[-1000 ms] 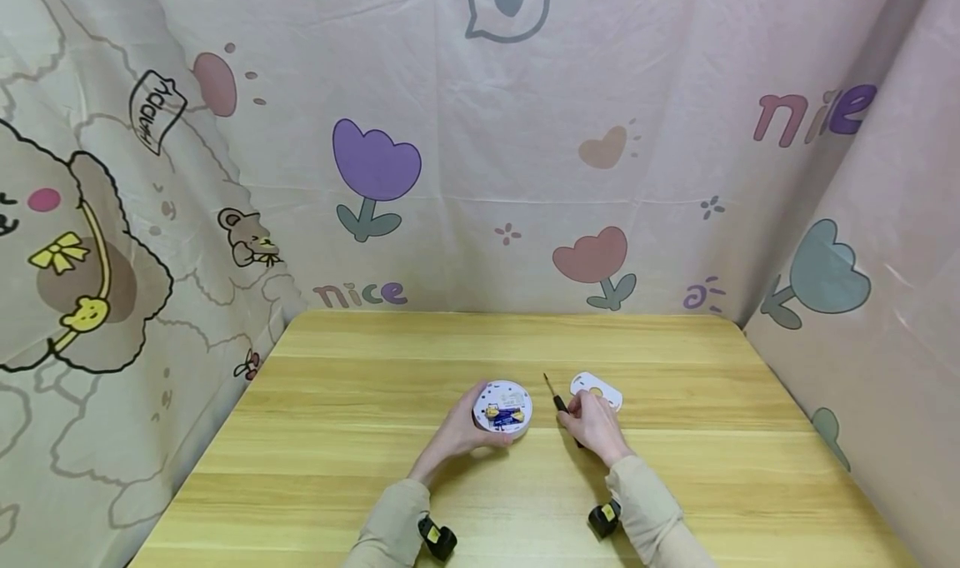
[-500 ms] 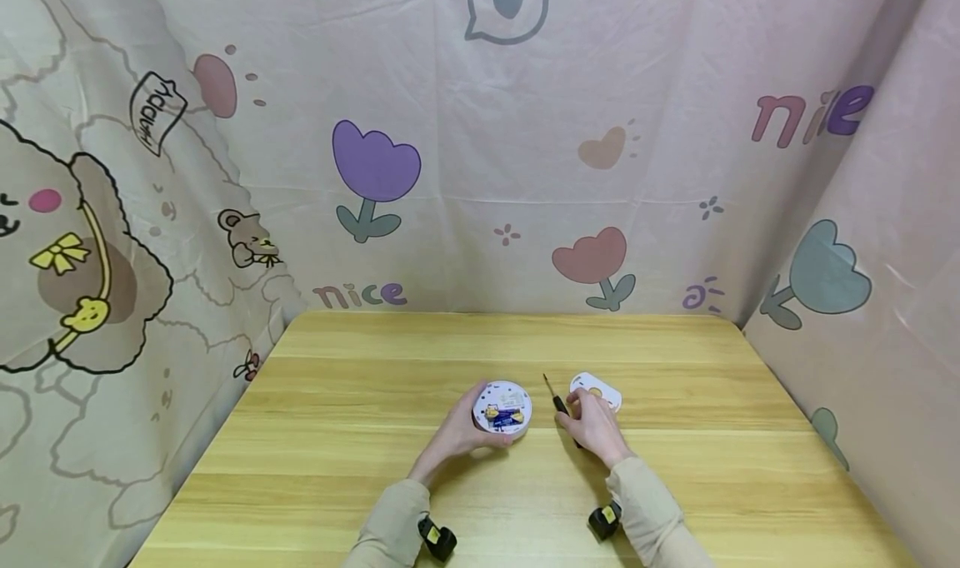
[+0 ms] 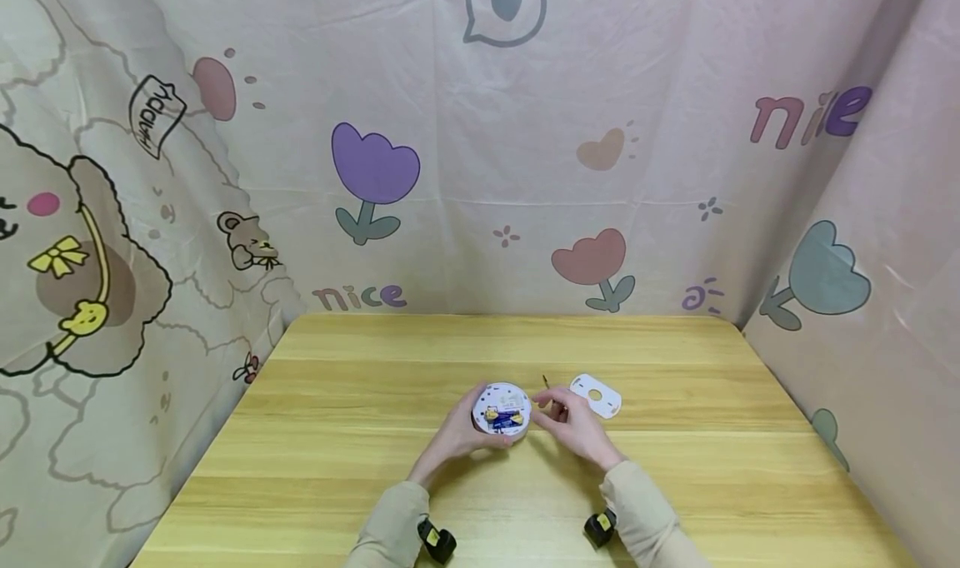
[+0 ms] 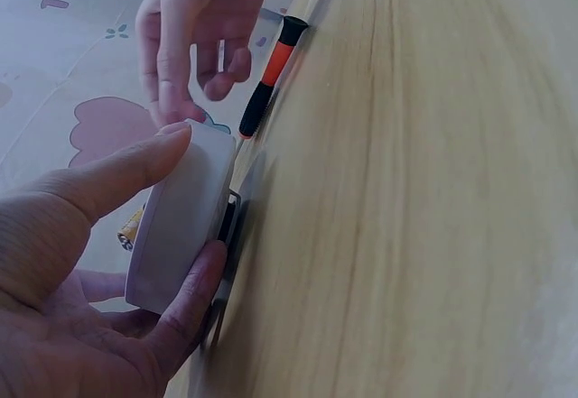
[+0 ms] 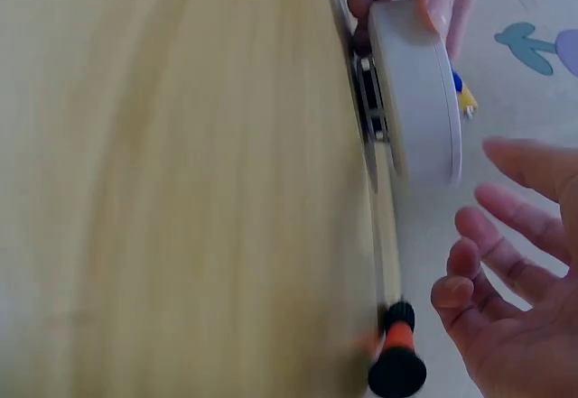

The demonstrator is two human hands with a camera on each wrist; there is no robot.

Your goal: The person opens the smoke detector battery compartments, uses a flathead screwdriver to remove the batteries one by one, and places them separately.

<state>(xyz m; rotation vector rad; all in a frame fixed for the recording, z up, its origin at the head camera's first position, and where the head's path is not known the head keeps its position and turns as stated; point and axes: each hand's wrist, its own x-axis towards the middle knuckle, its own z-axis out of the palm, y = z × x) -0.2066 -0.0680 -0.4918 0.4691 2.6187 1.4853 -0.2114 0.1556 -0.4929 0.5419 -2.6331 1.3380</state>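
My left hand (image 3: 453, 430) holds a round white device (image 3: 491, 393), thumb on one side and fingers on the other. Its upturned face carries small dark holes, a pale label and a blue-and-yellow battery (image 3: 504, 421). Close to the device's right edge is my right hand (image 3: 577, 426). In the right wrist view its loosely bent fingers (image 5: 501, 236) hold nothing and stand apart from the device. A screwdriver (image 4: 278, 66) with a black-and-orange handle lies on the table; in the head view the right hand hides most of it, leaving the tip visible.
A flat white plate (image 3: 609, 403) with rounded ends and a central hole lies right of the right hand on the wooden table (image 3: 337, 435). Printed cloth (image 3: 480, 160) hangs behind and at both sides. Each wrist wears a small black camera (image 3: 437, 540).
My right hand has moved left, from beside the white plate and over the screwdriver handle to the device's edge. More of the plate now shows. The left hand stays in place with the device.
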